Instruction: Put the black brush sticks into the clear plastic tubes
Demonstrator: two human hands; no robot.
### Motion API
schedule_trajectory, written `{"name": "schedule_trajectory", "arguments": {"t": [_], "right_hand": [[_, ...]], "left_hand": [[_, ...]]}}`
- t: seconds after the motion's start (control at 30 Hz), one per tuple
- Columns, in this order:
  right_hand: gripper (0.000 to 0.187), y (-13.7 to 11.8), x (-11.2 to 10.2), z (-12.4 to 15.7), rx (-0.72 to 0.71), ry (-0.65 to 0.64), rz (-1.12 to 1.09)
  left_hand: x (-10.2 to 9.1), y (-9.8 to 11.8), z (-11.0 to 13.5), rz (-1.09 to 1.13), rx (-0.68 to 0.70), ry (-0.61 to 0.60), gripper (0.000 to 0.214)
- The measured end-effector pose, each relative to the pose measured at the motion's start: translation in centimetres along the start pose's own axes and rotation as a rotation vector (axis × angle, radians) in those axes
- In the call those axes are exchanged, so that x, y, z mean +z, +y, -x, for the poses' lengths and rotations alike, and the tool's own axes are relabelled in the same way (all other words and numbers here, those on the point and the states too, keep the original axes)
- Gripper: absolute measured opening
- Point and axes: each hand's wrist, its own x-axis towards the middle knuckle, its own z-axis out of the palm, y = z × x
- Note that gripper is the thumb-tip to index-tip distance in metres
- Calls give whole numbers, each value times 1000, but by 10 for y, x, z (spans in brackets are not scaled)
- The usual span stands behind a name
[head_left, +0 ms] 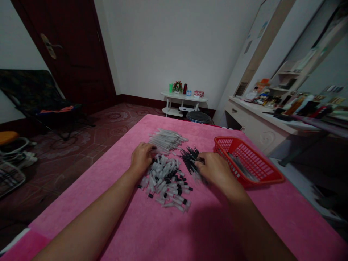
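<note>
The left hand [143, 157] is laid knuckles-up on the pink-covered worktop [130, 224], with its fingers curled down into the far left edge of a heap of short clear pieces [168, 181], many of them black-tipped. Whether anything is gripped inside the curled fingers cannot be told. The heap is spread between the two hands and towards the body from them.

The right hand [214, 168] is held palm-down, well apart from the left, with its fingertips set on a loose bundle of thin black sticks [189, 156] that fans out just beyond and to the left of it. Contact with the sticks is seen, but it cannot be told whether any are pinched or merely touched.

Just beyond the left hand, a stack of long clear tubes [167, 139] is laid roughly side by side, close to the fingertips. Just to the right of the right hand, a red basket [261, 170] is set on the worktop, with a few thin dark pieces lying inside it.

Further beyond the hands, a white side table [183, 98] is seen against the wall, and a pale dresser [252, 121] off to the right.
</note>
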Motion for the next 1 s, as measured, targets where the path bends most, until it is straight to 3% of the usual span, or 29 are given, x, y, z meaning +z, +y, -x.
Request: {"name": "schedule_trajectory", "arguments": {"t": [0.13, 0.37, 0.67, 0.83, 1.0], "right_hand": [[18, 3, -6, -1, -52, -5, -181], [17, 4, -9, -2, -99, 58, -364], [18, 3, -13, 0, -85, 76, -334], [17, 0, -8, 0, -70, 55, -311], [17, -3, -17, 3, -78, 23, -251]], "left_hand": [[6, -3, 1, 151, -14, 62, 16], [9, -3, 1, 239, -2, 57, 18], [8, -1, 1, 269, 1, 52, 16], [8, 3, 1, 335, 84, 18, 16], [7, 3, 1, 319, 147, -14, 18]]}}
